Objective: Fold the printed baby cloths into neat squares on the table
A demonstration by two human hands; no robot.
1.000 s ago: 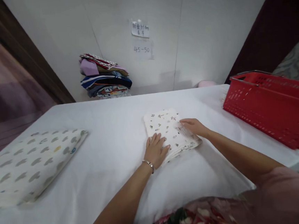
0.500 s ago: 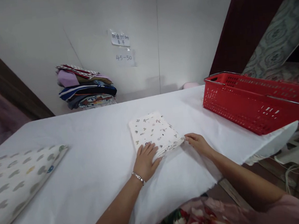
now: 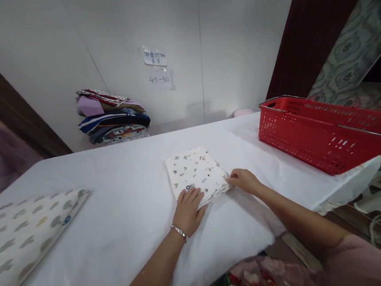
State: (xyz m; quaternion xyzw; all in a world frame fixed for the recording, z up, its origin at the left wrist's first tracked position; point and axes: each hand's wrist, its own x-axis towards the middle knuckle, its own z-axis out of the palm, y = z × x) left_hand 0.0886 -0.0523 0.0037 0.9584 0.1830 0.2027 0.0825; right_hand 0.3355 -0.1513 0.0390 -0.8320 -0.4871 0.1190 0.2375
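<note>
Taking twelve o'clock as straight ahead of the folded cloth [image 3: 196, 171], floral clothing [image 3: 249, 284] shows nearest, toward five o'clock. The left hand [image 3: 189, 211], a silvery bracelet [image 3: 179, 231] at its wrist, rests at seven o'clock, palm down on the cloth's near left corner, its fingers flat and slightly parted, thumb out to the side. The right hand [image 3: 245, 180] is at four o'clock, fingertips drawn together against the near right corner; I cannot tell whether they pinch it.

The folded cloth lies around the middle of the white-covered table [image 3: 128, 237], a flat, roughly four-sided packet. It is off-white, scattered with small grey, green and brownish motifs, some like sprigs or leaves, and one dark blue figure near the left fingers. Several layers show along the near edge, fairly even; the top is nearly smooth.

Between eight and nine o'clock lies a larger pale cloth [image 3: 22, 242] with rows of grey shapes. Between two and three, a red basket [image 3: 306, 146] with pierced walls and metal handles stands on the table. Beyond the far edge, a stack of folded fabrics [image 3: 115, 116] sits at ten o'clock. On the wall [image 3: 235, 45], between eleven and twelve, are a handwritten notice [image 3: 155, 57] and, below it, a sheet reading "45-50" [image 3: 160, 79].
</note>
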